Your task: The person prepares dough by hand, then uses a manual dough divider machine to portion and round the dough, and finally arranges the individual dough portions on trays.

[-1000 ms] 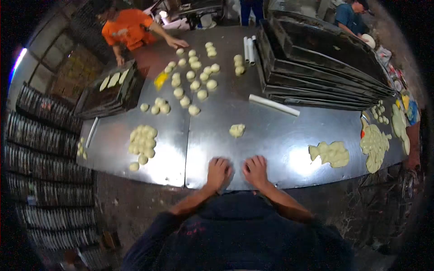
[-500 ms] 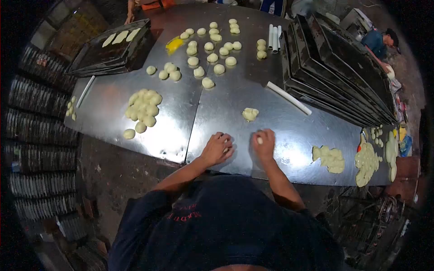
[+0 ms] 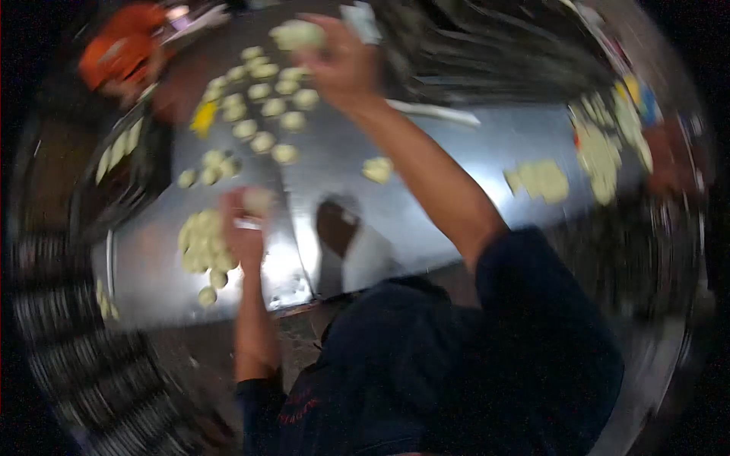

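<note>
My left hand (image 3: 245, 234) is blurred beside the large cluster of dough balls (image 3: 201, 242) on the metal table. A pale dough ball (image 3: 259, 201) shows at its curled fingers. Far out over the table's back part, my right hand (image 3: 344, 67) has its fingers around pale dough (image 3: 298, 35), smeared by motion. Many loose dough balls (image 3: 272, 107) lie below and left of it. Under my right forearm, a small rough lump of dough (image 3: 377, 170) rests on the table.
Dark trays (image 3: 471, 53) stand at the back right, with a white tube (image 3: 433, 112) before them. Flattened dough (image 3: 540, 181) lies to the right. Another person in an orange cap (image 3: 122, 49) is at the back left, near a tray with dough strips (image 3: 120, 152).
My hands have moved apart from the table's front: the left toward the dough cluster, the right far forward. The view has turned and blurred. A person in an orange cap has come into view.
</note>
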Tool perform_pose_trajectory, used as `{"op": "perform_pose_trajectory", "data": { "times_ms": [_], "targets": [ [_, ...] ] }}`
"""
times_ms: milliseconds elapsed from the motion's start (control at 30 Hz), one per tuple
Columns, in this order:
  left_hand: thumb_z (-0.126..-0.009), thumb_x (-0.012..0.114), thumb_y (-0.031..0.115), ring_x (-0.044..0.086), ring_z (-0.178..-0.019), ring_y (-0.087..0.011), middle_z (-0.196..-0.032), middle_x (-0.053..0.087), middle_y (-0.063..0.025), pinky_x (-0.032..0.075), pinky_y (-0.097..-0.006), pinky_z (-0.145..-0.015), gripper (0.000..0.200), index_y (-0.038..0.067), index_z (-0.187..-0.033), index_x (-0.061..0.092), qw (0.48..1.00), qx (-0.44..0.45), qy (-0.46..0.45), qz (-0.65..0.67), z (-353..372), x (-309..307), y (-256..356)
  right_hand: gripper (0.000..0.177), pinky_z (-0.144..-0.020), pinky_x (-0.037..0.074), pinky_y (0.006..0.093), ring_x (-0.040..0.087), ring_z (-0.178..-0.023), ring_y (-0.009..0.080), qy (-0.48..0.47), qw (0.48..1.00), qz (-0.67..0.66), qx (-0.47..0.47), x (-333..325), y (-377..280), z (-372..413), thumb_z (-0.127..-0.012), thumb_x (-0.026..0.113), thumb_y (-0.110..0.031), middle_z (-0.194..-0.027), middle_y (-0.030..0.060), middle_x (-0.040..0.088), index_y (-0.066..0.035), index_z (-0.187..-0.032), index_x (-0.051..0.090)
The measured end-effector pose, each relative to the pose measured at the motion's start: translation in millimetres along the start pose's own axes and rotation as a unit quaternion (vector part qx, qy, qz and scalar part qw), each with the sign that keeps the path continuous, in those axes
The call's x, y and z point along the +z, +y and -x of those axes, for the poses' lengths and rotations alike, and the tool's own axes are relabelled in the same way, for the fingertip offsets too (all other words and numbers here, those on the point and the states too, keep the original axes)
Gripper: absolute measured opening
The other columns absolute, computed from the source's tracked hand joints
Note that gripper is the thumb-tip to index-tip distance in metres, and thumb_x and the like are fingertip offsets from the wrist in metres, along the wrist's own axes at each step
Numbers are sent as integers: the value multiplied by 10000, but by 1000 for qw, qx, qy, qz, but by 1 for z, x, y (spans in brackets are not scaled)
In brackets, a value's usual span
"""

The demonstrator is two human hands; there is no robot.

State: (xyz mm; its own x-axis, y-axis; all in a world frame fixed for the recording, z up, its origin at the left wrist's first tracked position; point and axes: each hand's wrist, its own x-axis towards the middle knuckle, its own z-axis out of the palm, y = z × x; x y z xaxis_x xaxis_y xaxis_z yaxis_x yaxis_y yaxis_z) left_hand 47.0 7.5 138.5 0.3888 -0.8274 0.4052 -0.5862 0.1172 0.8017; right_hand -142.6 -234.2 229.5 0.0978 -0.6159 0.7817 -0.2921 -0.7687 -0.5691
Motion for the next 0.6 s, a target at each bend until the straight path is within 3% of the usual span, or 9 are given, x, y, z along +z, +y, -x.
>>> {"op": "perform_pose_trajectory", "data": {
  "times_ms": [33, 67, 133, 200, 233, 333, 467, 533, 600],
  "targets": [
    [-806, 755, 126, 606, -929, -249, -1080, 619, -116, 482, -335, -806, 428, 11, -1184, 590, 997, 24, 65, 22, -37, -11, -11, 496, -871, 489, 404, 617, -1007, 290, 27, 999, 14, -23, 30, 29, -8, -773, 766, -298, -1083, 180, 614, -44, -1170, 611],
    [-853, 747, 214, 610, -966, -260, -1144, 621, -152, 484, -350, -857, 472, -2, -1233, 568, 980, -6, 63, -187, -68, -22, 26, 561, -932, 446, 445, 567, -1088, 319, -30, 990, 75, 116, 24, 10, 6, -761, 770, -362, -1165, 218, 561, -42, -1185, 592],
    [-849, 751, 233, 613, -1025, -265, -1198, 614, -190, 480, -363, -895, 493, -10, -1238, 570, 919, 153, 107, -348, -97, -24, -14, 503, -807, 504, 450, 610, -964, 361, -160, 960, 28, 229, 30, 7, 48, -786, 719, -323, -1056, 196, 619, -46, -1186, 592],
    [-871, 725, 218, 624, -1041, -272, -1186, 631, -204, 476, -365, -915, 426, -17, -1201, 594, 948, 6, 74, -311, -89, -12, -44, 321, -741, 524, 488, 637, -882, 363, -156, 987, -12, 48, -6, -13, 124, -792, 656, -215, -985, 193, 628, -18, -1040, 605],
    [-878, 715, 207, 633, -1018, -255, -1155, 647, -187, 486, -354, -891, 393, -10, -1187, 607, 974, 8, -1, -227, -66, -4, -72, 427, -753, 512, 430, 617, -894, 328, -256, 965, 29, 55, -37, -30, 162, -758, 692, -213, -958, 139, 619, -44, -1142, 615],
    [-849, 677, 82, 642, -935, -165, -1078, 671, -101, 514, -299, -748, 316, 52, -1162, 647, 975, -50, -207, -62, 7, 58, -55, 465, -992, 399, 472, 568, -1059, 308, -243, 960, 89, 106, -134, 26, 286, -715, 620, -85, -1032, 137, 628, -42, -1178, 633],
    [-775, 699, 122, 505, -1191, -370, -1329, 519, -193, 438, -442, -979, 540, 83, -1296, 565, 942, 148, -267, -139, 45, 170, 10, 486, -1066, 356, 527, 497, -1235, 361, -311, 841, 426, 121, -326, 75, 258, -844, 596, -164, -1200, 179, 581, -131, -1323, 522],
    [-770, 685, 143, 440, -1236, -427, -1351, 475, -247, 355, -490, -1060, 605, 75, -1347, 514, 921, 150, -321, -164, 41, 214, 36, 486, -1128, 262, 538, 401, -1342, 315, -360, 756, 543, 62, -392, 117, 266, -858, 600, -216, -1319, 92, 527, -184, -1337, 530],
    [-772, 647, 118, 459, -1210, -423, -1308, 494, -258, 374, -490, -1034, 570, 62, -1326, 530, 918, 132, -303, -221, 37, 252, 30, 410, -1146, 234, 540, 438, -1306, 313, -387, 786, 479, 53, -416, 141, 258, -835, 604, -206, -1277, 68, 563, -165, -1244, 594]
  ]
}}
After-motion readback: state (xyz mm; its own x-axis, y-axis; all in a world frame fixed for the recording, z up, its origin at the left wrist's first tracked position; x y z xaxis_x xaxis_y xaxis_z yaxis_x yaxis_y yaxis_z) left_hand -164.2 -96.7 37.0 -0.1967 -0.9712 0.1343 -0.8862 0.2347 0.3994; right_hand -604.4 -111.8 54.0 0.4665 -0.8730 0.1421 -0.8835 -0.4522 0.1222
